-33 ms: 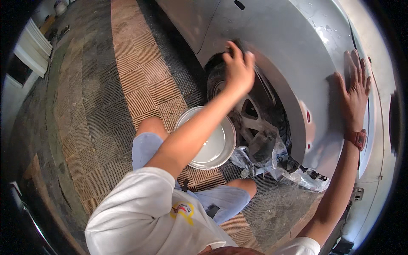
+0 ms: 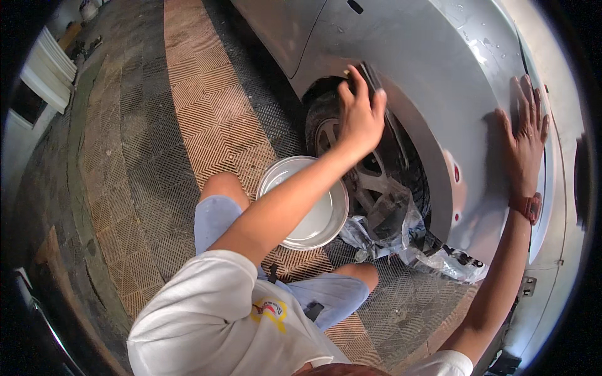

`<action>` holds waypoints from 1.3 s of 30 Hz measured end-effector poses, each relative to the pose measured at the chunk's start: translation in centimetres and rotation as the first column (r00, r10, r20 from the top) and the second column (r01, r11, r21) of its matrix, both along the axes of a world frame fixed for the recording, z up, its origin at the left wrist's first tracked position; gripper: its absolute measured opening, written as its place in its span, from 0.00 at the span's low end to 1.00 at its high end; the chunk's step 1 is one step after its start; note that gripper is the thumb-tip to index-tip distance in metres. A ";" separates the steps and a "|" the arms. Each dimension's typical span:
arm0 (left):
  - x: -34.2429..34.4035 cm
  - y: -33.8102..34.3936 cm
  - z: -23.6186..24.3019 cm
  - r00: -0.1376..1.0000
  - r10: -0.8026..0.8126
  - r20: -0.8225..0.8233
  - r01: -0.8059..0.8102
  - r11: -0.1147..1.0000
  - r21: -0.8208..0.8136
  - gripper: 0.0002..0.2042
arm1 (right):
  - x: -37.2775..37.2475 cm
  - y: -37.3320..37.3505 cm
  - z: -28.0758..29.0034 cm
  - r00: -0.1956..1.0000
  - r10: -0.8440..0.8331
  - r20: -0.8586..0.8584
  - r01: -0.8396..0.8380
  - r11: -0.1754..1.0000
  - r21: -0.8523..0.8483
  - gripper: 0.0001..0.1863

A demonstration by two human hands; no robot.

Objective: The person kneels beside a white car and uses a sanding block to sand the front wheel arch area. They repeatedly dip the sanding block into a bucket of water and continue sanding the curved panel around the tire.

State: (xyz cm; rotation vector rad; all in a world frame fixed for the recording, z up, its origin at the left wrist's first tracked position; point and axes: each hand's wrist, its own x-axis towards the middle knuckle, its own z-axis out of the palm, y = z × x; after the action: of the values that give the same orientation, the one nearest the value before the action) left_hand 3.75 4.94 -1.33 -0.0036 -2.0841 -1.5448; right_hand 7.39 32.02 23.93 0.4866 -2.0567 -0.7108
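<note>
My left hand (image 2: 362,122) reaches over the wheel arch, fingers closed round a dark flat block (image 2: 370,76) that looks like a sanding block. The block lies along the grey car fender (image 2: 433,88) just above the arch; its underside is hidden. Farther right, my right hand (image 2: 525,135) rests flat on the bodywork, fingers spread and holding nothing. Beneath my left forearm sits a round pale basin (image 2: 335,235) with liquid in it. Red and pinkish patches show on the fender's lower edge.
The dusty wheel (image 2: 370,182) stands inside the arch, partly covered by crumpled clear plastic sheeting (image 2: 401,232). Tan and black slotted tiles (image 2: 213,100) cover the floor. Water drops dot the upper bodywork. White furniture (image 2: 47,75) is at the far left.
My left hand and the block have shifted slightly to the right along the fender above the arch. The right hand keeps nearly the same place.
</note>
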 end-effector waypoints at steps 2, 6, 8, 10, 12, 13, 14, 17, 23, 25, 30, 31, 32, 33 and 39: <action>0.3 -0.9 0.3 0.991 -0.102 0.084 0.094 0.992 0.089 0.43 | 0.8 0.0 0.8 0.998 -0.056 0.009 0.056 0.998 0.033 0.37; -9.2 -8.3 -2.2 0.903 -0.078 0.422 -0.074 0.940 0.332 0.43 | -1.1 0.0 0.3 0.998 -0.059 -0.036 0.060 0.998 0.026 0.37; -9.4 -7.8 -1.9 0.920 -0.113 0.376 -0.041 0.924 0.379 0.43 | -0.9 0.3 0.5 0.996 -0.076 -0.048 0.077 0.997 0.031 0.37; -6.1 -3.7 -0.7 0.970 -0.060 0.236 -0.022 0.944 0.328 0.44 | -0.6 0.4 0.5 0.994 -0.101 -0.042 0.103 0.994 0.039 0.37; -0.6 -0.1 0.0 0.998 -0.036 0.057 0.030 0.995 0.094 0.44 | 0.0 0.1 0.4 0.992 -0.123 -0.008 0.123 0.992 0.038 0.37; -0.9 -0.6 -0.3 0.996 -0.054 0.071 0.046 0.993 0.113 0.44 | 0.1 0.2 0.4 0.992 -0.124 -0.010 0.124 0.991 0.052 0.37; -1.4 -0.9 -0.7 0.994 -0.076 0.081 0.065 0.988 0.137 0.45 | 0.1 0.6 0.7 0.992 -0.128 -0.018 0.129 0.989 0.072 0.37; -9.7 -6.9 -3.5 0.944 -0.021 0.328 -0.068 0.964 0.257 0.43 | -0.2 -0.4 0.7 0.992 -0.127 -0.021 0.128 0.990 0.061 0.37; -11.5 -9.9 -3.6 0.871 -0.221 0.439 0.019 0.908 0.418 0.43 | -0.1 -0.7 0.8 0.986 -0.165 -0.010 0.165 0.986 0.033 0.38; -10.9 -9.8 -3.5 0.870 -0.105 0.482 -0.030 0.964 0.264 0.43 | -0.2 -0.9 0.5 0.985 -0.171 -0.005 0.171 0.985 0.033 0.37; 2.3 1.1 0.5 0.995 -0.041 -0.091 0.041 0.999 0.006 0.43 | 0.0 0.1 0.7 0.990 -0.139 -0.008 0.139 0.988 0.066 0.37; 2.0 0.6 -0.1 0.995 -0.032 -0.098 0.032 0.999 -0.004 0.42 | -0.1 0.0 0.9 0.995 -0.103 0.004 0.102 0.993 0.066 0.37; 1.4 0.3 -0.4 0.995 -0.034 -0.098 0.035 0.999 0.007 0.42 | -0.1 0.4 0.8 0.994 -0.111 0.010 0.110 0.990 0.086 0.37; -0.4 -0.7 -0.7 0.998 -0.026 -0.049 0.031 0.995 0.096 0.40 | -0.1 0.5 1.1 0.994 -0.112 -0.006 0.112 0.989 0.092 0.37; -7.0 -5.3 -2.8 0.941 0.001 0.339 -0.068 0.980 0.186 0.42 | -0.9 0.2 0.2 0.999 -0.010 -0.031 0.012 0.999 0.042 0.36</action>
State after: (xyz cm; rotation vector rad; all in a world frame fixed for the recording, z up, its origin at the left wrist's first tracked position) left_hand -3.21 -0.36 -4.17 0.3952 -2.1585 -1.8266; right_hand 6.48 32.21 24.16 0.4859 -2.0209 -0.7652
